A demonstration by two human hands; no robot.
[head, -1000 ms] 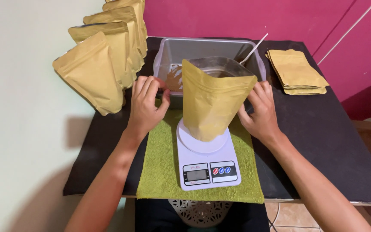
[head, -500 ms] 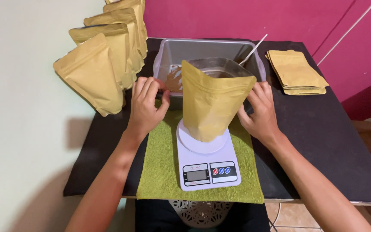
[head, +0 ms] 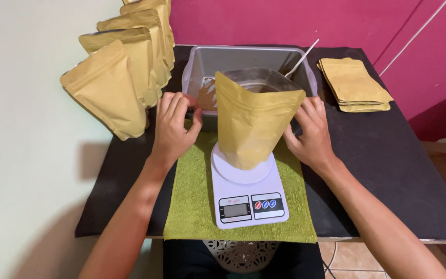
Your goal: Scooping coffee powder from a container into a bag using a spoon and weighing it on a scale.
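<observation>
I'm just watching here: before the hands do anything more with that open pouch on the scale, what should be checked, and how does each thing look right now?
1. Open pouch stands upright on the scale: ok.
2. Pouch mouth is open: ok.
3. Scale sits flat on the green towel: ok.
4. Scale display can be read: cannot tell, too small.
5. Left hand and right hand are off the pouch so they add no weight: the left is clear, at the grey tub's rim; for the right, cannot tell, it sits right at the pouch's edge.
6. Filled pouches stand out of the way at the left: ok.
</observation>
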